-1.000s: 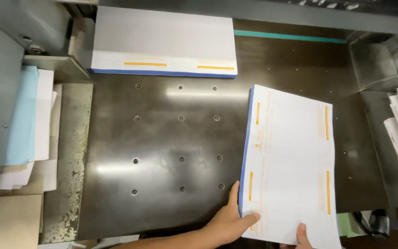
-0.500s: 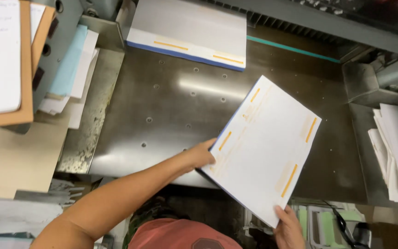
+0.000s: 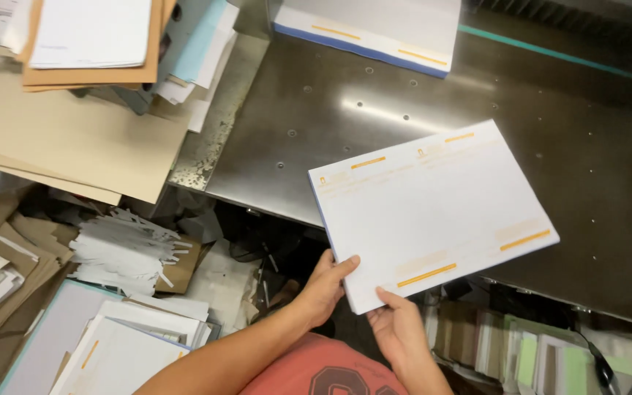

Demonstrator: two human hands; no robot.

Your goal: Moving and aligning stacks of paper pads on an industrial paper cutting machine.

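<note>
Both hands grip the near corner of a thick white paper stack with orange bars and a blue edge (image 3: pixel 433 212): the left hand (image 3: pixel 323 285) pinches its left edge, thumb on top and fingers beneath, while the right hand (image 3: pixel 396 329) clasps the bottom edge the same way. Held tilted, that stack hangs partly over the front rim of a grey steel machine table dotted with small holes (image 3: pixel 330 124), where a second, similar white stack (image 3: pixel 374 25) lies at the back. Left of the table lie brown cardboard sheets (image 3: pixel 67 139), and white paper trimmings (image 3: pixel 122 249) are heaped below them.
</note>
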